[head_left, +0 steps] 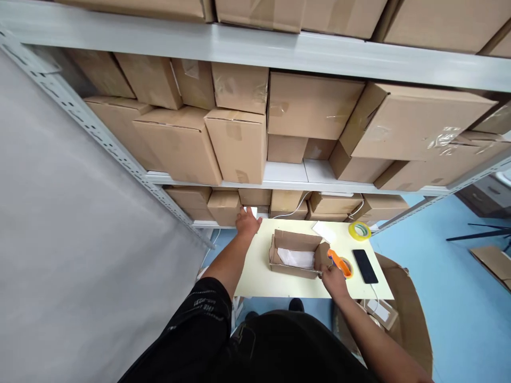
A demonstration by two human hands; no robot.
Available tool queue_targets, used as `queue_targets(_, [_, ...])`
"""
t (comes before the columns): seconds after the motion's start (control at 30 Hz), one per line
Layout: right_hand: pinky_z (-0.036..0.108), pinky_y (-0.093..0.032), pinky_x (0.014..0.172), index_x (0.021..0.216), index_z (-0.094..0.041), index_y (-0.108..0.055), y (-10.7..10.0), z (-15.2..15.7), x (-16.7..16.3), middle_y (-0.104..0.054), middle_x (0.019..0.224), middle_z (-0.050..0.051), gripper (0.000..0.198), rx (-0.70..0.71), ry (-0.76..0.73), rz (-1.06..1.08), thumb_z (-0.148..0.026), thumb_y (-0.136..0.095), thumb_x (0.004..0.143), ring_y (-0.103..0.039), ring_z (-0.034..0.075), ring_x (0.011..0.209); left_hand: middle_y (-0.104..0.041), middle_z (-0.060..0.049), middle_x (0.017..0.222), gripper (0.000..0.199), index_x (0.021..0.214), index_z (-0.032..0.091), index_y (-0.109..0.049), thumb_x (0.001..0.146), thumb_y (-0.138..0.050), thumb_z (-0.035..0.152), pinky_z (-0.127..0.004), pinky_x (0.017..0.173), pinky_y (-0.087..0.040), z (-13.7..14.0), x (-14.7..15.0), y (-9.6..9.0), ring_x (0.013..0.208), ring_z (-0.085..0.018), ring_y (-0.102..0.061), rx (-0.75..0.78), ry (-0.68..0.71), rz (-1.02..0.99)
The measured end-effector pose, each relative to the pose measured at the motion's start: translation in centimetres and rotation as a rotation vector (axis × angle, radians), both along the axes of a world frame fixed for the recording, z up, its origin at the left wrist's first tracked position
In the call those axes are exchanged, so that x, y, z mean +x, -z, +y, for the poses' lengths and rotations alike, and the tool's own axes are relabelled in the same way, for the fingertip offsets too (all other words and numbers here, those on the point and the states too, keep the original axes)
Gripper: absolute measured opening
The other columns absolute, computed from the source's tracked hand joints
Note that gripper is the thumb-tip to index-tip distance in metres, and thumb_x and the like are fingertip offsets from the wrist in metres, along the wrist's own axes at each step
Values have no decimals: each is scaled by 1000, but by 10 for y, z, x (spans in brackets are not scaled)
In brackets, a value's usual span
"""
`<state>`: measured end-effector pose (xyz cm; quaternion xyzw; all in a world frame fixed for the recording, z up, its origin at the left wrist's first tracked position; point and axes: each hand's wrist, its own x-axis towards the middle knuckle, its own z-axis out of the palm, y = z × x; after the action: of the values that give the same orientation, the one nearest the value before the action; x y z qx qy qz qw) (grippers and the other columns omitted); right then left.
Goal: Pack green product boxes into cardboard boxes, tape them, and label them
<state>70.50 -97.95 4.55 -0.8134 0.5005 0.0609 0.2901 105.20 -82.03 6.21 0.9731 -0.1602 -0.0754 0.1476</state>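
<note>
On the pale table stands an open cardboard box [293, 270] with white wrapping [296, 258] inside. My right hand [334, 281] is closed at the box's lower right corner, its fingers gripping the cardboard edge. Just above that hand lies an orange-and-blue tape dispenser [340, 264] with a roll in it. My left hand [247, 222] reaches past the table's far left corner, fingers around a small white flat-sided item [253, 211]. Part of this item is hidden behind the fingers, so its kind does not show.
A yellow tape roll [360, 231], a white flat piece [324, 232] and a black phone [364, 266] with a cable lie on the table [255, 271]. Shelves [259, 183] packed with cardboard boxes rise in front. A large open carton [411, 314] sits below, right.
</note>
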Motion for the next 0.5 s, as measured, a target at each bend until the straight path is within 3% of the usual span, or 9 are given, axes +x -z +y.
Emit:
queue_targets(0.1, [31, -44, 75, 77, -14, -73, 2, -10, 5, -75, 87, 17, 44, 15, -45, 20, -39, -43, 97, -70, 28, 91, -52, -24, 140, 56, 134, 16, -48, 89, -65, 45, -44, 98, -49, -4, 11, 5, 122, -38, -58, 14, -44, 35])
queue_targets(0.2, [30, -43, 73, 78, -14, -74, 4, -18, 11, -75, 86, 17, 44, 41, -74, 29, -39, -42, 97, -70, 26, 89, -57, -22, 132, 51, 127, 16, -50, 85, -68, 38, -42, 99, -48, 6, 21, 4, 119, -35, -61, -95, -93, 38])
queue_targets(0.37, [29, -44, 76, 82, -13, -74, 6, -32, 26, -77, 91, 17, 43, 104, -108, 47, -37, -42, 99, -71, 26, 92, -64, -12, 118, 45, 118, 22, -49, 82, -69, 40, -38, 95, -52, 46, 14, -13, 109, -28, -65, -438, -304, 75])
queue_targets(0.5, [30, -46, 80, 88, -11, -75, 11, -41, 38, -77, 96, 19, 44, 94, -161, 52, -36, -41, 101, -71, 27, 95, -60, -7, 122, 46, 112, 25, -46, 79, -70, 45, -32, 74, -58, 65, -30, -33, 93, -20, -67, -785, -383, 199])
